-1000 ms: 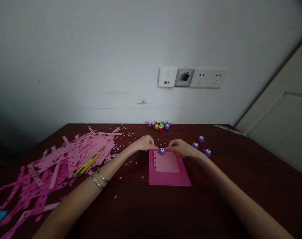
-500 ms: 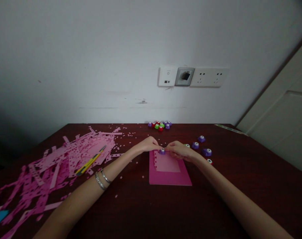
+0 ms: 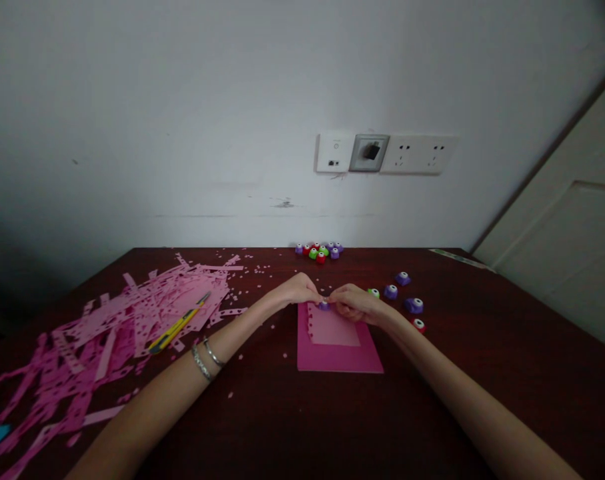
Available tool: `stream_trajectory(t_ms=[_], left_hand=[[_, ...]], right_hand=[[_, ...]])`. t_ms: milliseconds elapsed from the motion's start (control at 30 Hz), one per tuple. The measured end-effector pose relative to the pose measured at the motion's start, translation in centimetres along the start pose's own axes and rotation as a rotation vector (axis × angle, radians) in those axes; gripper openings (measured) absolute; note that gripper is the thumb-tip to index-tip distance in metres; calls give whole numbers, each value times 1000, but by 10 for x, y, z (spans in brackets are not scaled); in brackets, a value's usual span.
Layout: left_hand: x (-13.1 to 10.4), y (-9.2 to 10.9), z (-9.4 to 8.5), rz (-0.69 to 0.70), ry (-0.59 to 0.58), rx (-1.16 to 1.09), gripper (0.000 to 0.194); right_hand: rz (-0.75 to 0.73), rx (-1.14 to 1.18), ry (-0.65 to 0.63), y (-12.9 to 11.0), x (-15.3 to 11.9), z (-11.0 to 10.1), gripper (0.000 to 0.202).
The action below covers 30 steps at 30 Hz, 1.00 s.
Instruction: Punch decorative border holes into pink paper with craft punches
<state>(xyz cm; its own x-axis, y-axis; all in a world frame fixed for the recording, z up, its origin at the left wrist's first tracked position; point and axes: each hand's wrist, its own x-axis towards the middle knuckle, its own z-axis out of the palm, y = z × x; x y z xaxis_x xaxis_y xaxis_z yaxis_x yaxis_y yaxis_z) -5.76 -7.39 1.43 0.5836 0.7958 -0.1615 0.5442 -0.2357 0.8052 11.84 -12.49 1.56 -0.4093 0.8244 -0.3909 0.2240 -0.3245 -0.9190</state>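
A small purple-and-white craft punch (image 3: pixel 324 305) sits at the top edge of a light pink sheet (image 3: pixel 335 330), whose left edge has a row of punched holes. Beneath that sheet lies a darker pink stack of paper (image 3: pixel 340 361). My left hand (image 3: pixel 298 289) is closed, its fingertips at the punch's left side and the sheet's top edge. From the other side, my right hand (image 3: pixel 355 302) has its fingers curled, with the index finger and thumb against the punch. The fingertips partly cover the punch, so its lower part is hidden.
Cut pink strips and scraps (image 3: pixel 132 313) heap on the left, with a yellow utility knife (image 3: pixel 180 323) on top. Several punches (image 3: pixel 320 257) cluster against the wall. More purple punches (image 3: pixel 414 305) lie right of my right hand. Tiny paper bits dot the dark table (image 3: pixel 262 427).
The right fingers have shifted slightly left onto the punch, covering more of its top. The left hand stays almost in place. The view has drifted very slightly.
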Motion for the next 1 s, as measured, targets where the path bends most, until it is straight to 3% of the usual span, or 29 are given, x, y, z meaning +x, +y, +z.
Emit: stream_trajectory(t_ms=[333, 633, 867, 1000], left_hand=[[-7, 19, 3, -114, 75, 29, 7], [-5, 25, 5, -118, 71, 321, 12], [14, 36, -3, -41, -133, 631, 13], [23, 35, -6, -66, -218, 734, 10]], right_hand=[[25, 42, -34, 5, 5, -4, 31], [25, 38, -35, 3, 3, -3, 32], [26, 58, -25, 4, 3, -2, 30], [30, 54, -20, 4, 4, -2, 33]])
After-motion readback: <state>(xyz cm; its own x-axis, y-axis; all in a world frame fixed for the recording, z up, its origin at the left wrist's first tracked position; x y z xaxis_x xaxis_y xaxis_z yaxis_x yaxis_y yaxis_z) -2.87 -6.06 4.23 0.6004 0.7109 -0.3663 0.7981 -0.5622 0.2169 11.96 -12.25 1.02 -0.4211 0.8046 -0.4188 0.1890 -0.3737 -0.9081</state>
